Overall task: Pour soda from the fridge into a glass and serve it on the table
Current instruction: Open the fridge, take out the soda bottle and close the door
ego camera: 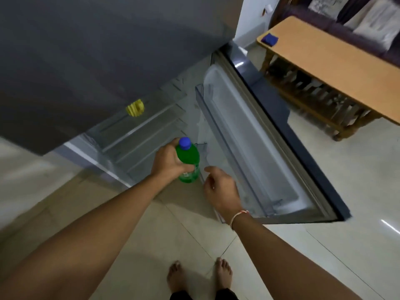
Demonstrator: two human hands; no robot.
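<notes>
A green soda bottle [188, 158] with a blue cap stands upright in my left hand [168, 162], which grips it around the upper body in front of the open fridge [134, 135]. My right hand [220, 188] hovers just right of the bottle, fingers loosely spread, holding nothing. The fridge door [266, 135] swings open to the right, its shelves bare. A wooden table [329, 61] stands at the upper right. No glass is in view.
A yellow object [135, 108] sits on a fridge shelf. A small blue thing [269, 38] lies on the table's near corner. A sofa with cushions [368, 20] is behind the table. Pale tiled floor [324, 245] spreads below, with my bare feet at the bottom.
</notes>
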